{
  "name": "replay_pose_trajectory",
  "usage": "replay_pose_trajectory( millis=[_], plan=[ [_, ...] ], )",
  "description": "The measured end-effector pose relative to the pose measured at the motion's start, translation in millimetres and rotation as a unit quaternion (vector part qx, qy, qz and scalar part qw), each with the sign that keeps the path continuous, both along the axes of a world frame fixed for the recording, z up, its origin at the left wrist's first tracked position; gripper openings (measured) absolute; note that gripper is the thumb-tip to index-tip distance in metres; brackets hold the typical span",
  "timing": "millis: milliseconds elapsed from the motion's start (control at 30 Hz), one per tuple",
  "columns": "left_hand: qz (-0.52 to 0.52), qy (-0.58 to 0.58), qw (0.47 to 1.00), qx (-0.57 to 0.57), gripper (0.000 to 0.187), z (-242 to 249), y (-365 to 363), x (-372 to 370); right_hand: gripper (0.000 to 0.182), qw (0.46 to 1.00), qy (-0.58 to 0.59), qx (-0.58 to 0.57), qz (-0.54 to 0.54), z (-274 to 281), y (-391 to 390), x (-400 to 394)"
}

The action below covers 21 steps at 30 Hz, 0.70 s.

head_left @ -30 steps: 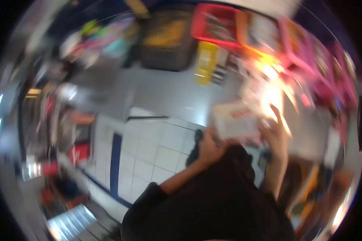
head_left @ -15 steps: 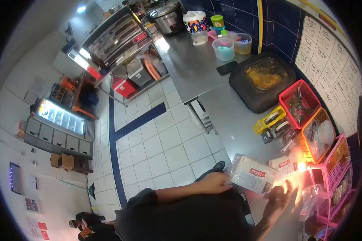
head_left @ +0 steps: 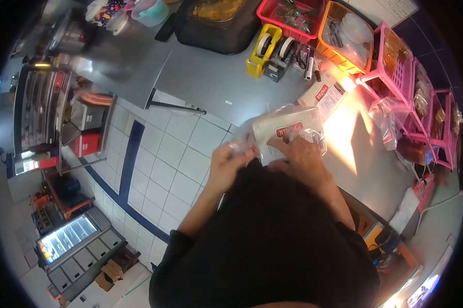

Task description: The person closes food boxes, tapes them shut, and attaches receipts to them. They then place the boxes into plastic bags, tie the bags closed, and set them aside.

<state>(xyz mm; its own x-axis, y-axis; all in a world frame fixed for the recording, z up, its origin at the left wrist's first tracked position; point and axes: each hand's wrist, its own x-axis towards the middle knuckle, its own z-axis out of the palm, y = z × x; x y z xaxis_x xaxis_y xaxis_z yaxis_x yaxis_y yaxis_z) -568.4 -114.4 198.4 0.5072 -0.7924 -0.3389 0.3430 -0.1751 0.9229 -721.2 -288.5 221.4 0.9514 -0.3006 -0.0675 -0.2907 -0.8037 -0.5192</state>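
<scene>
The two hands are near each other but apart. The left hand (head_left: 226, 164) is closed on the loose clear plastic (head_left: 241, 147) at the left side of a package (head_left: 270, 129). The right hand (head_left: 303, 156) lies over the lower right part of this package; whether its thumb grips from behind, I cannot tell. The step in hand seems to be the handling of this plastic, and I judge that a next move calls for a firm right hand and a careful left pull.

The package is pale and flat, with a red label and small printed text, partly covered by fingers. It is at the front edge of the metal counter (head_left: 206, 84); whether it rests there is unclear. Just beyond it lies a second package (head_left: 324, 97), then a yellow tape dispenser (head_left: 254, 68) and an orange basket (head_left: 339, 60).
</scene>
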Motion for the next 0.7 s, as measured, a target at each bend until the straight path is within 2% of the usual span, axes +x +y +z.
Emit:
replay_pose_trajectory(
  millis=[33, 67, 100, 133, 167, 200, 233, 267, 300, 333, 367, 400, 433, 467, 500, 533, 567, 600, 633, 667, 700],
  plan=[
    [0.068, 0.078, 0.994, -0.029, 0.018, -4, -15, 0, 0.054, 1.000, 0.016, 0.008, -0.006, -1, 2, 4],
    [0.063, 0.079, 0.995, -0.028, 0.018, 2, -19, -6, 0.054, 1.000, 0.017, 0.009, -0.011, -3, 5, 7],
    [-0.087, -0.063, 0.994, 0.022, 0.019, 15, -20, -14, 0.055, 0.999, 0.032, 0.000, -0.031, -5, 6, 11],
    [-0.233, -0.200, 0.949, 0.069, 0.020, 22, -19, -21, 0.056, 0.998, 0.050, -0.008, -0.049, -6, 8, 10],
    [-0.212, -0.216, 0.953, 0.030, 0.019, 11, -10, -13, 0.056, 0.997, 0.054, -0.012, -0.053, -10, 6, 7],
    [-0.215, -0.217, 0.952, 0.023, 0.019, 1, -7, 6, 0.048, 0.999, -0.015, -0.011, -0.048, -15, 3, 5],
    [-0.052, -0.053, 0.995, -0.063, 0.018, -8, -6, 29, 0.040, 0.995, -0.084, -0.004, -0.045, -19, 2, 1],
    [0.112, 0.115, 0.977, -0.139, 0.021, -12, -8, 43, 0.040, 0.995, -0.083, -0.002, -0.055, -12, -1, -5],
    [0.103, 0.117, 0.979, -0.134, 0.021, -10, -13, 48, 0.035, 0.921, -0.176, 0.305, -0.169, 5, -8, -12],
    [0.034, 0.199, 0.975, -0.095, 0.030, -3, -19, 50, 0.030, 0.736, -0.253, 0.572, -0.260, 23, -16, -19],
    [-0.034, 0.280, 0.958, -0.055, 0.039, 5, -22, 50, 0.024, 0.732, -0.238, 0.572, -0.284, 41, -24, -26],
    [-0.041, 0.283, 0.957, -0.053, 0.039, 17, -27, 43, 0.018, 0.729, -0.223, 0.569, -0.308, 58, -31, -31],
    [-0.031, 0.192, 0.979, -0.060, 0.046, 32, -36, 34, 0.012, 0.804, -0.157, 0.494, -0.292, 73, -20, -31],
    [-0.022, 0.099, 0.993, -0.066, 0.053, 44, -45, 30, 0.012, 0.804, -0.163, 0.489, -0.298, 76, -16, -41],
    [0.062, 0.051, 0.987, -0.142, 0.052, 53, -52, 43, 0.011, 0.781, -0.238, 0.498, -0.291, 77, -14, -52],
    [0.052, 0.054, 0.988, -0.136, 0.052, 57, -59, 45, 0.010, 0.751, -0.310, 0.508, -0.287, 78, -9, -60],
    [0.046, 0.051, 0.993, -0.094, 0.048, 60, -64, 44, 0.009, 0.730, -0.326, 0.482, -0.358, 78, -8, -57],
    [0.041, 0.045, 0.996, -0.060, 0.044, 61, -71, 42, 0.009, 0.728, -0.332, 0.477, -0.363, 77, -2, -56],
    [-0.050, 0.019, 0.999, -0.011, 0.032, 60, -72, 34, 0.008, 0.748, -0.353, 0.453, -0.333, 73, 4, -57],
    [-0.062, 0.017, 0.998, -0.015, 0.032, 67, -73, 33, 0.008, 0.767, -0.374, 0.426, -0.302, 68, 8, -58],
    [-0.043, -0.022, 0.995, -0.083, 0.029, 81, -73, 34, 0.009, 0.742, -0.397, 0.450, -0.301, 62, 7, -69]
  ],
)
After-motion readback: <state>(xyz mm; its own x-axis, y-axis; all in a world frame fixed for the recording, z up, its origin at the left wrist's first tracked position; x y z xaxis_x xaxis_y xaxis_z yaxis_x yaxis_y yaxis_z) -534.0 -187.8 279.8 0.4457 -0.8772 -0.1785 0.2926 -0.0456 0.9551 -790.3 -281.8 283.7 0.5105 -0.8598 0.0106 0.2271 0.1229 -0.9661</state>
